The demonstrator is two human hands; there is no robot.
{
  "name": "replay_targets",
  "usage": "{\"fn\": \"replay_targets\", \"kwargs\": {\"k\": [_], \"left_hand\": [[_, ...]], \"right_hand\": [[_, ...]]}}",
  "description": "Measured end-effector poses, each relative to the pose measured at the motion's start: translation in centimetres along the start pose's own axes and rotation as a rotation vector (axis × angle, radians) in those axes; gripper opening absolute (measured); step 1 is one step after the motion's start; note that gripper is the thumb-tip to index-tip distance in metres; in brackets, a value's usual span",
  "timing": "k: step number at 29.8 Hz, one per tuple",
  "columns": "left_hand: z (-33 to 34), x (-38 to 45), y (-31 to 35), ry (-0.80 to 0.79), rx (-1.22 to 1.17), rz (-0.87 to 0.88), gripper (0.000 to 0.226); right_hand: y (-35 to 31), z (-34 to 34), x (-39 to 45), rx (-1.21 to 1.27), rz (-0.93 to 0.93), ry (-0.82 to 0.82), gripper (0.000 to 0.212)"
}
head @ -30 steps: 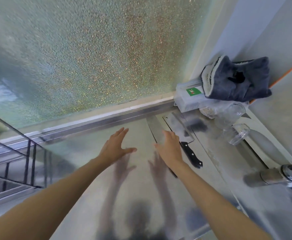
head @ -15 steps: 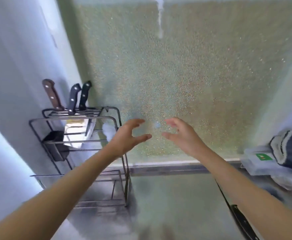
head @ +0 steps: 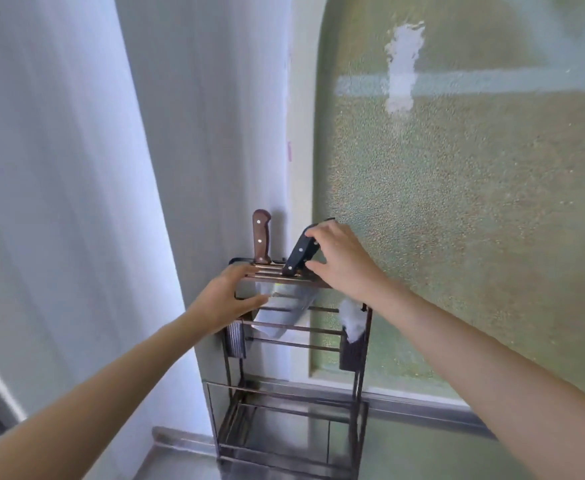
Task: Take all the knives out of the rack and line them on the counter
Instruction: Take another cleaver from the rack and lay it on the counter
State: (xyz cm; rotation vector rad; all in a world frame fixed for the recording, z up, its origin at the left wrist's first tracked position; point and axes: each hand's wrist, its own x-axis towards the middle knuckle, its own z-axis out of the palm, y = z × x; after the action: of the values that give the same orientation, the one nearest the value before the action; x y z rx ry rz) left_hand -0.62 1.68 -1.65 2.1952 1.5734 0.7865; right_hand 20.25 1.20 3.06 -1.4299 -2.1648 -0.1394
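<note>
A dark metal wire knife rack (head: 320,345) stands on the steel counter in the corner. A brown-handled knife (head: 261,237) stands upright in its top slots. Beside it a black-handled knife (head: 298,253) leans to the right, its broad blade (head: 284,311) showing behind the rack's rails. My right hand (head: 344,263) is closed around that black handle, thumb below and fingers over the top. A second black handle tip peeks out behind my fingers. My left hand (head: 227,301) grips the rack's top front rail at its left end.
A frosted glass window (head: 474,220) fills the right side. White wall panels (head: 76,202) close off the left. A white crumpled piece (head: 352,322) hangs on the rack's right side over a dark holder. The steel counter (head: 422,455) runs along the bottom.
The view has swung left and up to the rack. Both hands moved from mid-air onto it: the right took hold of the black handle, the left gripped the top rail.
</note>
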Motion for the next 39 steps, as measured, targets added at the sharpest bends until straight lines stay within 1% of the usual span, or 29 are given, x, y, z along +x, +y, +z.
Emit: {"fn": "replay_targets", "kwargs": {"k": [2,3,6,9,11,14,17,20,25,27,29,31,32,34,36,37,38,39], "left_hand": [[0.2,1.1,-1.7,-0.044,0.092,0.033,0.063],[0.5,1.5,-2.3,-0.074,0.156,0.048,0.066],[1.2,3.0,-3.6,-0.135,0.275,0.08,0.07],[1.8,3.7,-4.0,-0.095,0.265,0.095,0.067],[1.9,3.7,-4.4,-0.096,0.279,0.098,0.068],[1.8,3.7,-4.6,-0.115,0.298,0.111,0.069],[1.6,3.7,-4.5,-0.139,0.296,0.113,0.071],[1.4,3.6,-4.4,-0.171,0.295,0.107,0.074],[0.5,3.6,-3.6,-0.234,0.338,0.097,0.073],[0.1,3.6,-3.0,-0.25,0.371,0.075,0.069],[-0.2,3.8,-2.0,-0.172,0.357,0.054,0.054],[-0.5,4.0,-0.3,-0.037,0.255,0.026,0.031],[-0.6,4.3,0.8,0.008,0.181,0.008,0.029],[-0.5,5.0,3.5,0.024,-0.035,-0.015,0.039],[0.0,5.6,6.7,-0.028,-0.44,-0.074,0.045],[0.5,5.8,8.4,-0.079,-0.656,-0.139,0.047],[1.0,5.9,10.1,-0.143,-0.831,-0.197,0.05],[1.5,6.0,11.7,-0.212,-0.941,-0.232,0.053]], "right_hand": [[0.2,0.7,1.8,-0.292,-0.103,-0.044,0.046],[0.3,0.8,2.3,-0.39,-0.139,-0.074,0.046],[0.1,1.5,4.0,-0.611,-0.178,-0.152,0.045],[-0.3,2.1,5.3,-0.798,-0.212,-0.229,0.045],[-0.6,2.6,5.8,-0.872,-0.23,-0.297,0.04],[-0.9,3.2,6.4,-0.919,-0.229,-0.354,0.031],[-1.2,2.7,6.8,-0.912,-0.233,-0.359,0.028],[-1.7,1.1,7.1,-0.92,-0.235,-0.324,0.028],[-2.1,-3.2,7.1,-0.918,-0.147,-0.237,0.032],[-2.0,-5.2,6.7,-0.906,-0.102,-0.198,0.034],[-1.7,-7.3,5.8,-0.887,-0.064,-0.152,0.035],[-1.1,-9.1,4.5,-0.863,-0.03,-0.089,0.035],[-0.7,-10.0,3.8,-0.849,-0.014,-0.056,0.035],[0.3,-11.6,2.1,-0.822,0.016,0.015,0.034],[1.4,-13.0,0.1,-0.804,0.035,0.1,0.033],[2.1,-13.7,-1.1,-0.796,0.048,0.141,0.032],[2.8,-14.2,-2.5,-0.782,0.063,0.179,0.031],[3.5,-14.6,-3.9,-0.767,0.074,0.217,0.029]]}}
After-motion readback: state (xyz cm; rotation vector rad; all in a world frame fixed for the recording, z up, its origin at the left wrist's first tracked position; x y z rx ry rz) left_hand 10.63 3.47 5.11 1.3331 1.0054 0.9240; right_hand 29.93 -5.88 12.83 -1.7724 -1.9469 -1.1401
